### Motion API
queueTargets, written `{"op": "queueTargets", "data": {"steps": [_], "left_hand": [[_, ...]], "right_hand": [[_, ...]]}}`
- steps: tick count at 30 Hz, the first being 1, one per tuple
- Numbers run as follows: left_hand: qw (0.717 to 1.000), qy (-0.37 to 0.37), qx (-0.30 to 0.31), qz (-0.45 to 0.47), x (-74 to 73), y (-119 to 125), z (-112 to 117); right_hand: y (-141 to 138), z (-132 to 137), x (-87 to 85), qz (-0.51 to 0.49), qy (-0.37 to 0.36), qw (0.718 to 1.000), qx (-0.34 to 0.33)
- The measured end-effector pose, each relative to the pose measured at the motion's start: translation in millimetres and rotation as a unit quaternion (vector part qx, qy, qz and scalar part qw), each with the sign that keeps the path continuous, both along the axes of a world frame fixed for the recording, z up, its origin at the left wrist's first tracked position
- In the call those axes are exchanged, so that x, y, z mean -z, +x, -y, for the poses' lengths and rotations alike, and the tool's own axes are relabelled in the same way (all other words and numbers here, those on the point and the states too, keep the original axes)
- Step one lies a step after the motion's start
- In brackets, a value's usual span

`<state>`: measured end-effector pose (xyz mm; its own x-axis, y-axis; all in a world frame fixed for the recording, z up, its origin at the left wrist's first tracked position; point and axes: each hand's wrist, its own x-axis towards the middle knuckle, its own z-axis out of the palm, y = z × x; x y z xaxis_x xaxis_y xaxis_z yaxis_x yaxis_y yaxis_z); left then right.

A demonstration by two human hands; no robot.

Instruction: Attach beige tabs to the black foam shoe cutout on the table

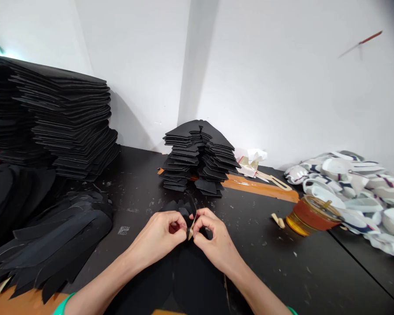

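My left hand (162, 234) and my right hand (213, 238) meet at the middle of the dark table (282, 271), fingers pinched together. Between the fingertips they hold the edge of a black cut piece (187, 280) that lies flat under my wrists and reaches toward me. A thin pale strip (191, 231) shows where the two pinches meet. Just beyond my hands stands a ridged stack of black cut pieces (198, 157).
A tall pile of black sheets (55, 113) fills the back left, and fanned black pieces (52, 245) lie at the left front. An amber tape roll (310, 216) lies to the right, with a heap of white shoe parts (357, 192) beyond it. Orange tape (259, 188) runs across the table.
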<state>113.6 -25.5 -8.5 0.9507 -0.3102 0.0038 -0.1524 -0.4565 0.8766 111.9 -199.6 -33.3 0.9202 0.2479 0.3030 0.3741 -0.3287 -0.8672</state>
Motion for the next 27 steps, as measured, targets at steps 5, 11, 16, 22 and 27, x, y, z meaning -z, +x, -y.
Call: {"op": "queueTargets", "data": {"steps": [5,11,16,22,27], "left_hand": [[0.999,-0.011,-0.030,0.029,8.3,5,-4],[0.998,-0.038,-0.041,0.014,5.6,9,-11],[0.996,-0.077,-0.039,-0.009,9.2,10,-12],[0.998,-0.054,-0.021,0.006,23.9,10,-7],[0.999,-0.035,0.009,0.002,22.9,8,-7]], "right_hand": [[1,5,-1.5,0.019,-0.010,1.000,0.009],[4,14,-3.7,0.034,-0.022,0.999,-0.003],[4,17,-5.5,-0.016,0.020,0.999,0.026],[-2,5,-4.0,0.038,-0.044,0.996,0.068],[-4,-1,-1.0,0.037,-0.012,0.999,0.037]]}}
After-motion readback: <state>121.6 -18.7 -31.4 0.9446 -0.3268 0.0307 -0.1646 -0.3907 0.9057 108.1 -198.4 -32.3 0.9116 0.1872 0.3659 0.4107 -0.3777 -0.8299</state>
